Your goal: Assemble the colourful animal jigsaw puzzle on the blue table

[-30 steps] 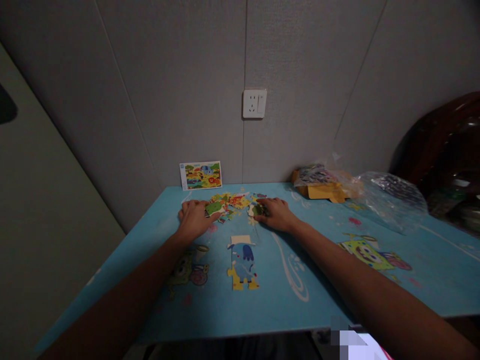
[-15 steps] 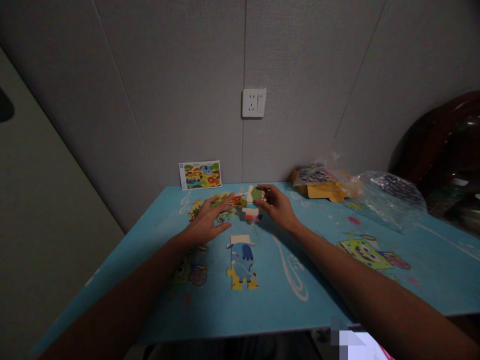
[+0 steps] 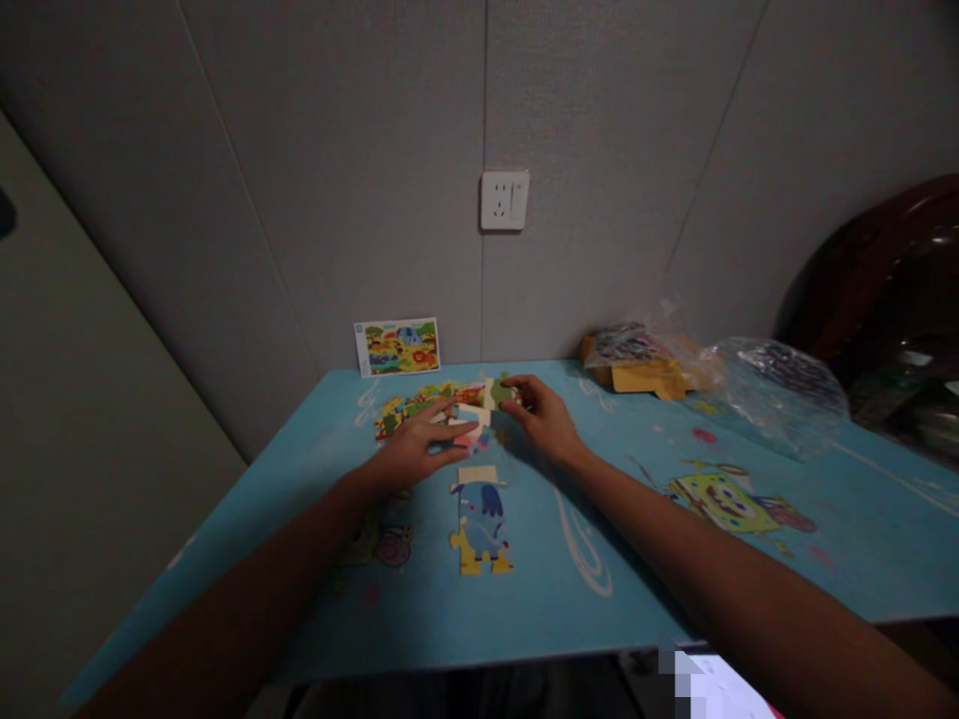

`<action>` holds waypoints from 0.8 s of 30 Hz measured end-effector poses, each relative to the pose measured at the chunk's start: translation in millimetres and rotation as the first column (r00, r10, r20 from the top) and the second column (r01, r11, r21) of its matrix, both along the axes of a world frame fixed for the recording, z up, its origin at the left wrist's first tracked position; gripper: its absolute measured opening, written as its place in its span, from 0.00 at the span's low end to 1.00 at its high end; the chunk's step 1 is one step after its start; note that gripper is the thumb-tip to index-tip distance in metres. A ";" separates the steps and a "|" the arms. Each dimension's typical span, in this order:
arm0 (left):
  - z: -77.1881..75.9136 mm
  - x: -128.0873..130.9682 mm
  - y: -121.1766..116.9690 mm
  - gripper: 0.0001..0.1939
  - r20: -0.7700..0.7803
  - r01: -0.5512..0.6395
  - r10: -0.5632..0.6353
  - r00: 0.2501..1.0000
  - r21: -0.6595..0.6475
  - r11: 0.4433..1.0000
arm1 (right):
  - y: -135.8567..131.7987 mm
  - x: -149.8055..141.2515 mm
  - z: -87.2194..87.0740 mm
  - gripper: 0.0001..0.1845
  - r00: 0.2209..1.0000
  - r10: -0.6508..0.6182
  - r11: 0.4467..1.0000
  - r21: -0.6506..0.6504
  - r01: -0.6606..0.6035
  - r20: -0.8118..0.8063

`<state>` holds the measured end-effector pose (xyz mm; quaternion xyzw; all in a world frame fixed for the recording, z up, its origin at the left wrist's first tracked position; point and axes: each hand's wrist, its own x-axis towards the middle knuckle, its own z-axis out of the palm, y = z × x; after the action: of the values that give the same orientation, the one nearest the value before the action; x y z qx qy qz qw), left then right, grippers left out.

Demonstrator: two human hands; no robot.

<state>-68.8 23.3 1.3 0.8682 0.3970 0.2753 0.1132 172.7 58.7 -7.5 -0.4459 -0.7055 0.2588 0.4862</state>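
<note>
My left hand (image 3: 420, 441) is closed on a cream, pink and blue puzzle piece (image 3: 469, 412), its fingers lying across part of it. Just to the right, my right hand (image 3: 543, 411) pinches a green and cream puzzle piece (image 3: 499, 393) between thumb and fingers. The two pieces are close together, over the right end of a pile of colourful puzzle pieces (image 3: 401, 406) partly hidden by my left hand. Nearer to me, joined puzzle pieces showing a blue elephant (image 3: 481, 519) lie flat on the table.
A picture card (image 3: 397, 347) of the animal scene leans against the wall behind the pile. At the back right lie an orange packet (image 3: 648, 377) and a crumpled clear plastic bag (image 3: 779, 394). The blue table cover (image 3: 599, 624) has printed cartoon figures.
My left hand left a green piece on the pile and took the cream and pink piece, which shifted left. My right hand lifted its green piece and moved it slightly left.
</note>
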 end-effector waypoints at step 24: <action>15.3 1.2 -13.1 0.22 0.277 -0.024 0.018 0.961 0.020 0.999 | -35.1 -28.0 13.3 0.19 0.956 0.290 0.924 -0.245 -0.294 -0.053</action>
<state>-67.5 10.3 16.6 0.8181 0.3831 0.4000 0.1545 144.7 23.5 5.8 -0.3918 -0.7218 0.4186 0.3877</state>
